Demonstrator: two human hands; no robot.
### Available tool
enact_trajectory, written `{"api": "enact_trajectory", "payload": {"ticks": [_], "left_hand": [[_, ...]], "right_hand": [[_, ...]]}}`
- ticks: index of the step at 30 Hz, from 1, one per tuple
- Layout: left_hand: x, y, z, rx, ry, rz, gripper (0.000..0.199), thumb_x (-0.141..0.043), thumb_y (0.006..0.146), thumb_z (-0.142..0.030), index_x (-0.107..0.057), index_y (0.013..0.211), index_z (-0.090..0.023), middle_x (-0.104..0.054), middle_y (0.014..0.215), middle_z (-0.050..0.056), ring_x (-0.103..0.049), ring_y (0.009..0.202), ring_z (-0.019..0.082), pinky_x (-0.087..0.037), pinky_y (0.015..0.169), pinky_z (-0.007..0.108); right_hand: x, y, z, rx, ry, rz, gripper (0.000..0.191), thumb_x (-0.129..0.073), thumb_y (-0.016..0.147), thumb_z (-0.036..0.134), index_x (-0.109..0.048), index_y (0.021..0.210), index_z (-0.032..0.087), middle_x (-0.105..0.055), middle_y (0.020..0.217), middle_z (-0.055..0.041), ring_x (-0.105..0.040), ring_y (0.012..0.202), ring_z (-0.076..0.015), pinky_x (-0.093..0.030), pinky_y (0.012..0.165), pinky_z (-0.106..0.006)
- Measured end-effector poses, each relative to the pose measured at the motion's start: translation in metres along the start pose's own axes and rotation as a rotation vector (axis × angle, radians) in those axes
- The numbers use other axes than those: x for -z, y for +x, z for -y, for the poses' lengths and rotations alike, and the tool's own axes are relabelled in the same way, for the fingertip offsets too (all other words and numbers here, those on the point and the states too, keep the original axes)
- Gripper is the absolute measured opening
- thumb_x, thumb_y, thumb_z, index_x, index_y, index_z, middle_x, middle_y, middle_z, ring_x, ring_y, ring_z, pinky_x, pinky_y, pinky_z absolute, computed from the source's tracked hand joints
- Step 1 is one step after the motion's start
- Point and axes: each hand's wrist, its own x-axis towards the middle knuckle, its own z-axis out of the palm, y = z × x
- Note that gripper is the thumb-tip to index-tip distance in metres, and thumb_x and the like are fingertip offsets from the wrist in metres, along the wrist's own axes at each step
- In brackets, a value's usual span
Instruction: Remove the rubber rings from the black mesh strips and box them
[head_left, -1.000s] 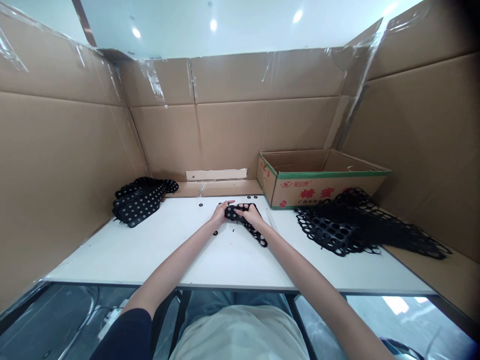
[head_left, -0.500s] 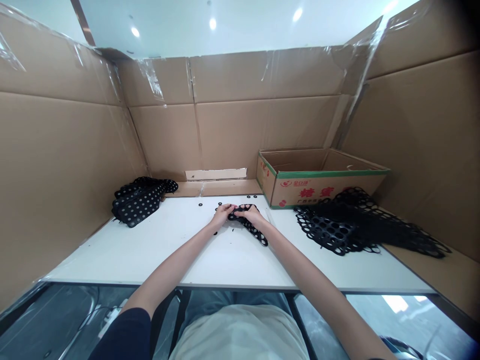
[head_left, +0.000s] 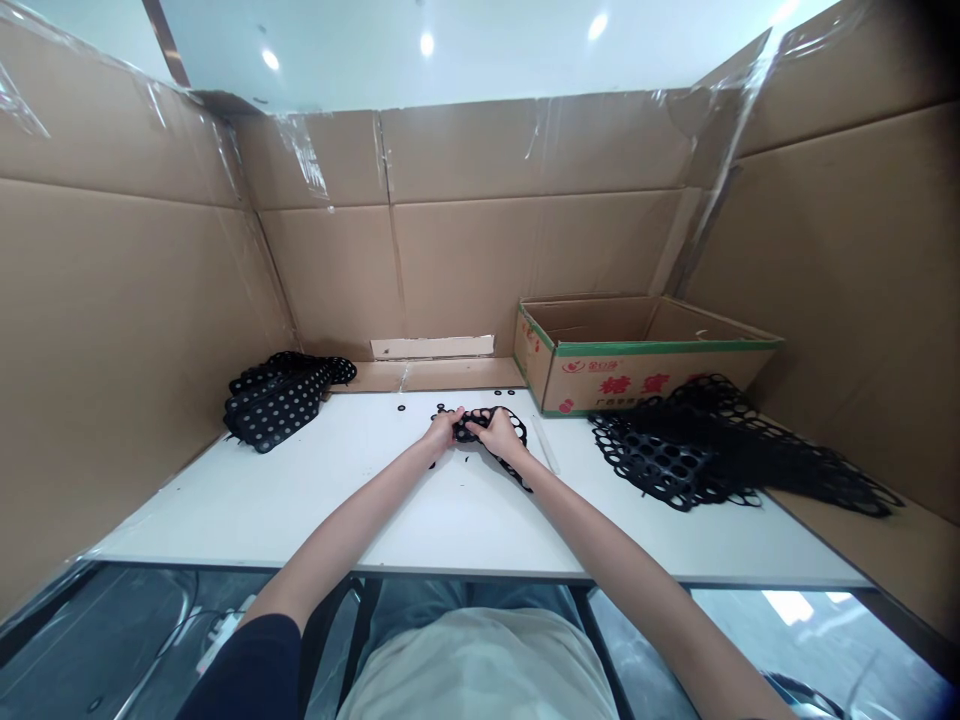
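Our white table (head_left: 480, 530) spreads in front of the box (head_left: 637, 385). Against the box's near side we see the black net (head_left: 679, 460); well left of it lies the dotted cloth (head_left: 271, 410). Nearer us and left of the box, our left hand (head_left: 441, 430) and right hand (head_left: 501, 434) narrowly pinch the black strip (head_left: 463, 432). Small rings (head_left: 499, 393) lie left of the box.

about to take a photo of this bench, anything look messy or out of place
Small black rings lie loose on the white table, some near the left hand. The black netting looks untidy, sprawled right of the table's middle against the carton.
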Motion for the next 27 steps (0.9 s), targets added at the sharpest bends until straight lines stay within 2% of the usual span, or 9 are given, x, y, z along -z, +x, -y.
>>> {"api": "enact_trajectory", "payload": {"ticks": [5, 9, 12, 15, 17, 20, 23, 27], "left_hand": [[0.005, 0.0, -0.006, 0.097, -0.023, 0.117, 0.021, -0.053, 0.081, -0.027, -0.06, 0.077, -0.008, -0.063, 0.069, 0.009, -0.056, 0.059, 0.014, -0.045, 0.059, 0.025], [0.008, 0.0, -0.008, 0.141, -0.062, 0.147, 0.016, -0.053, 0.081, -0.024, -0.058, 0.076, -0.009, -0.062, 0.068, 0.007, -0.056, 0.057, 0.013, -0.046, 0.059, 0.025], [0.007, 0.001, -0.01, 0.158, -0.077, 0.173, 0.016, -0.051, 0.082, -0.023, -0.058, 0.075, -0.01, -0.061, 0.066, 0.007, -0.056, 0.056, 0.013, -0.046, 0.058, 0.024], [0.007, 0.002, -0.01, 0.164, -0.082, 0.07, 0.018, -0.053, 0.08, -0.026, -0.055, 0.069, -0.011, -0.056, 0.055, 0.002, -0.051, 0.047, 0.011, -0.043, 0.051, 0.023], [0.008, 0.004, -0.01, 0.151, -0.087, -0.017, 0.02, -0.055, 0.079, -0.026, -0.052, 0.064, -0.013, -0.049, 0.047, -0.002, -0.044, 0.04, 0.008, -0.039, 0.046, 0.021], [0.01, 0.006, -0.009, 0.149, -0.075, -0.058, 0.024, -0.055, 0.079, -0.028, -0.049, 0.059, -0.014, -0.048, 0.045, -0.002, -0.043, 0.039, 0.008, -0.037, 0.044, 0.021], [0.007, 0.008, -0.006, 0.092, -0.034, -0.114, 0.025, -0.05, 0.081, -0.027, -0.05, 0.059, -0.014, -0.053, 0.051, 0.001, -0.048, 0.046, 0.01, -0.04, 0.049, 0.022], [0.002, 0.006, -0.003, -0.017, 0.033, -0.132, 0.014, -0.05, 0.077, -0.017, -0.056, 0.065, -0.012, -0.056, 0.057, 0.002, -0.052, 0.052, 0.01, -0.04, 0.052, 0.02]], "right_hand": [[0.0, -0.001, 0.0, 0.063, -0.038, 0.03, 0.017, -0.052, 0.067, 0.025, -0.047, 0.053, 0.017, -0.049, 0.052, 0.0026, -0.042, 0.051, -0.011, -0.035, 0.053, -0.022], [0.0, 0.0, 0.0, 0.093, -0.09, 0.024, 0.02, -0.052, 0.067, 0.025, -0.043, 0.05, 0.017, -0.044, 0.049, 0.0037, -0.041, 0.049, -0.0104, -0.032, 0.051, -0.022], [0.002, -0.001, 0.003, 0.116, -0.144, 0.04, 0.021, -0.051, 0.069, 0.024, -0.044, 0.049, 0.017, -0.046, 0.048, 0.0029, -0.043, 0.048, -0.0114, -0.033, 0.051, -0.023], [0.0, -0.004, 0.01, 0.152, -0.21, 0.088, 0.017, -0.051, 0.07, 0.021, -0.053, 0.053, 0.018, -0.055, 0.052, -0.0002, -0.05, 0.052, -0.0147, -0.037, 0.055, -0.025], [-0.004, -0.006, 0.016, 0.176, -0.23, 0.114, 0.012, -0.052, 0.07, 0.019, -0.06, 0.06, 0.019, -0.063, 0.061, -0.0031, -0.056, 0.06, -0.0176, -0.04, 0.061, -0.026], [-0.012, -0.009, 0.021, 0.165, -0.204, 0.108, 0.011, -0.054, 0.07, 0.018, -0.065, 0.069, 0.02, -0.067, 0.073, -0.0053, -0.06, 0.069, -0.0195, -0.043, 0.067, -0.028], [-0.012, -0.006, 0.017, 0.083, -0.091, 0.076, 0.01, -0.054, 0.069, 0.02, -0.064, 0.069, 0.018, -0.067, 0.072, -0.0047, -0.06, 0.069, -0.0189, -0.045, 0.068, -0.029], [-0.003, 0.002, 0.005, -0.112, 0.116, -0.007, 0.01, -0.059, 0.062, 0.024, -0.062, 0.067, 0.016, -0.067, 0.072, -0.0039, -0.06, 0.07, -0.018, -0.047, 0.068, -0.029]]}}
